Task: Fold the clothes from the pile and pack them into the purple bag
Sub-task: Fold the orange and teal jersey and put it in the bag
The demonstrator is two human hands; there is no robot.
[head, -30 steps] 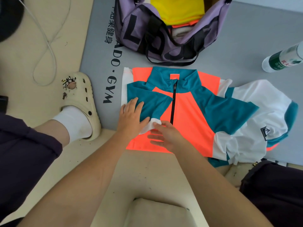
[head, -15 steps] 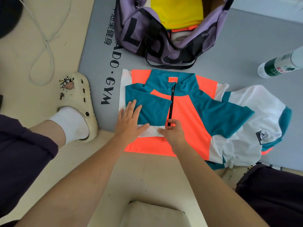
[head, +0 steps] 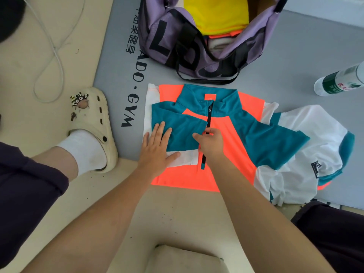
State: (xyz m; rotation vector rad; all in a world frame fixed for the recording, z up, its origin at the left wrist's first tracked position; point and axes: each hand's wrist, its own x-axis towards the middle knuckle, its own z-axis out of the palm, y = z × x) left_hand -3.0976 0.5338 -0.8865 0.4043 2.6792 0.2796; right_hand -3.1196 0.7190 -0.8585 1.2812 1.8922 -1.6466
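Pressing flat w/ spread fingers, left hand (head: 157,150) pins the folded sleeve on the jersey (head: 232,150), which lies just below the purple bag (head: 208,42). Right hand (head: 211,143) fingers curl at the sleeve edge by the zip; pinching or not, can't tell. Risk: slick fabric slides, fold springs open once pressure lifts.

Both hands (head: 157,152) press the folded sleeve (head: 181,133) — jersey (head: 232,146) flat on mat (head: 295,62).
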